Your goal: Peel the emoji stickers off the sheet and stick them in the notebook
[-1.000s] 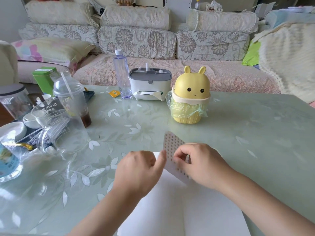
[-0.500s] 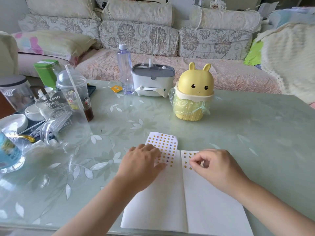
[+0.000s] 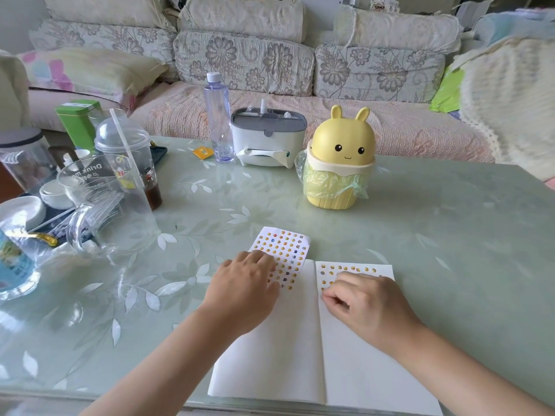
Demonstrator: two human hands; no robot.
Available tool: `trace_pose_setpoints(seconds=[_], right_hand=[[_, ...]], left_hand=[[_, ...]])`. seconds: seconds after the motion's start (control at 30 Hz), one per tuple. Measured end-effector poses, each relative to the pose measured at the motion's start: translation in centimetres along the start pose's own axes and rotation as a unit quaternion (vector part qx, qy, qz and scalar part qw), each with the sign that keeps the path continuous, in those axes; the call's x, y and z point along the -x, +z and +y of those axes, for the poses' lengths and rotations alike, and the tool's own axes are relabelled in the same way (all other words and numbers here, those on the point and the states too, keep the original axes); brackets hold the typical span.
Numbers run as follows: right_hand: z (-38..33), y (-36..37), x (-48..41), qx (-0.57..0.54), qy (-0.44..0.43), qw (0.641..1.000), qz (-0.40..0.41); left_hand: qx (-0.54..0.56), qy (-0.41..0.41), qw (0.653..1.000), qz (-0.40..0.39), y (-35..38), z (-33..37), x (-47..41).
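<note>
Tabletop [image 3: 435,235] of pale green glass printed with white leaves and flowers, seen from above its near edge. On its left side stand a clear glass jug [image 3: 99,202], a domed plastic cup [image 3: 129,157] with a straw and a little dark drink, and a green tin [image 3: 78,121]. Toward the far edge are a yellow rabbit-shaped bin [image 3: 338,163] lined with a thin bag, a grey-and-white tissue box [image 3: 267,136] and a clear water bottle [image 3: 217,118]. Behind the table runs a sofa [image 3: 270,115] with flower-patterned back cushions and a pink quilted seat cover.

Notebook [image 3: 285,355] lies open and flat at the near edge, both pages white. The left page is plain. The right page carries small round yellow stickers [image 3: 348,268] in a row along its top and a short column down its inner edge.

Sticker sheet [image 3: 285,247] is a white rectangle with a close grid of tiny emoji faces, mostly yellow. It lies slightly tilted, its lower part over the top of the left page, its upper part on the glass.

Left hand [image 3: 243,286] rests palm down on the sheet's lower left, fingers nearly straight, gripping nothing. Right hand [image 3: 366,301] sits on the right page, fingers curled, thumb and forefinger tips together at the page near the fold. Whether a sticker lies between them cannot be told.
</note>
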State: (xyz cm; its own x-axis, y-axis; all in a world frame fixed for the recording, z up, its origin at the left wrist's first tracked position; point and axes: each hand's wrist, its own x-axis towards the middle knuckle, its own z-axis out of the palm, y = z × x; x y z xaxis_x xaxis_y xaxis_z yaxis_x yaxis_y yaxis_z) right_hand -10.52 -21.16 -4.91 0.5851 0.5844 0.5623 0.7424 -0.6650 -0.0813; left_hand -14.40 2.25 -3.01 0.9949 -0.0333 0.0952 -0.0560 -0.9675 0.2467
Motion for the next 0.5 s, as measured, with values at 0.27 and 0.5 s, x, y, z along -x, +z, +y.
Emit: trace_pose_setpoints(seconds=[0.27,0.5], right_hand=[[0.9,-1.6,0.7,-0.029,0.000,0.988,-0.149],[0.0,-1.9,1.5,-0.040,0.010,0.987,-0.155]], left_hand=[[-0.002,0.006,1.000,-0.005,0.1,-0.2,0.0],[-0.005,0.002,1.000,0.001,0.2,0.1,0.1]])
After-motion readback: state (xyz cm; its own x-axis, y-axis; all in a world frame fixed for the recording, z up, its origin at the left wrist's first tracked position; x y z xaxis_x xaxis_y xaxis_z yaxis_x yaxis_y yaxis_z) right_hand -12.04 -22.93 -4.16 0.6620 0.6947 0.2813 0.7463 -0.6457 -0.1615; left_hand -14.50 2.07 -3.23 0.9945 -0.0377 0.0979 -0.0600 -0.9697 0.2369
